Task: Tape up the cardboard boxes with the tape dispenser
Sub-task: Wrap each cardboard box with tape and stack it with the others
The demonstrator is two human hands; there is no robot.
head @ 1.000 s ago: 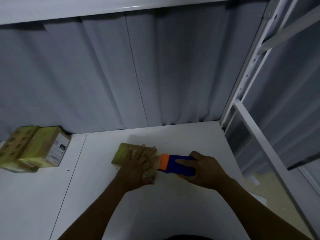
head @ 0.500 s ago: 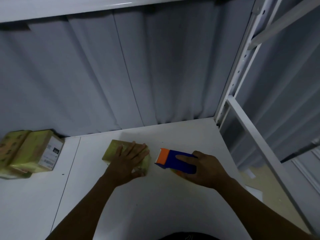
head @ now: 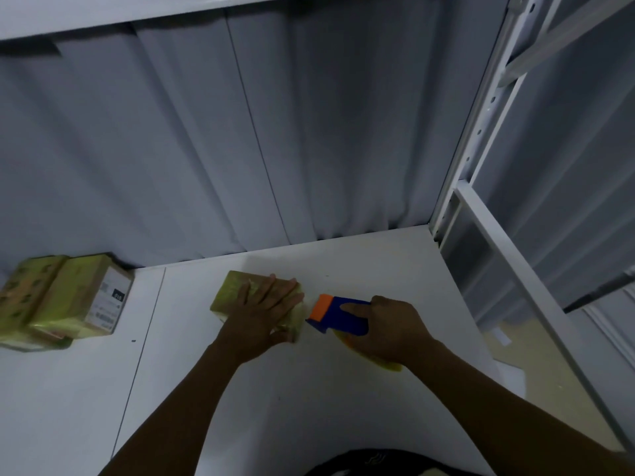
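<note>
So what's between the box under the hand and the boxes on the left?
Only bare white table crossed by a thin seam, in the head view.

Dim, bluish light throughout. Grey pleated curtain point(head: 275, 149) fills 9 to 1 o'clock and hangs to back edge of white tabletop point(head: 309, 400). Tabletop in two panels; thin seam point(head: 144, 338) at 8 o'clock. White shelf board point(head: 137, 12) overhead along 12 o'clock edge. White perforated metal upright point(head: 481, 121) at 2 o'clock; white crossbar point(head: 525, 290) slants from it toward 4 o'clock. More grey curtain beyond frame. Beige floor point(head: 549, 407) at 4 o'clock, past tabletop edge.
</note>
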